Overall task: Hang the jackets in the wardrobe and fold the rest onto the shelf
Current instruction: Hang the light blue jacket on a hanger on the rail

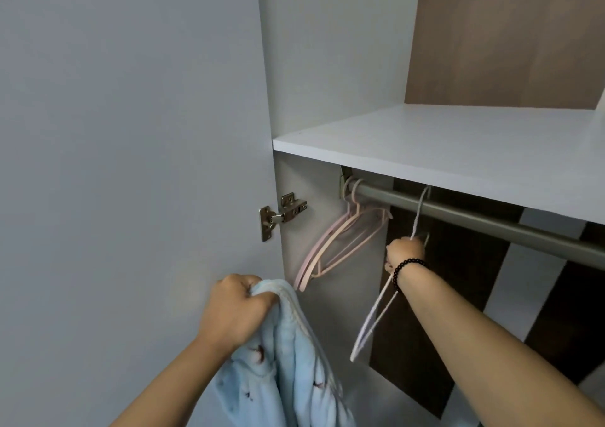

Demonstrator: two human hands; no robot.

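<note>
Wardrobe interior, door [131, 165] swung open at left, hinge [283, 212] on the side panel; white shelf [442, 142] across the upper part, bare on top; grey rail [491, 219] just below it, running from far left to near right.

Jacket [291, 361]: pale blue, soft, small dark marks; hangs bunched at lower centre, in front of the open door's edge, near the viewer; left hand [237, 309] fisted round its top edge.

White hanger [376, 315]: hook over the rail, body tilted down toward the left; right hand [404, 251] curled round its neck just under the rail; black bead bracelet [407, 268] on that wrist.

Pink hangers [340, 243]: several, bunched at the rail's far left end, empty.
</note>
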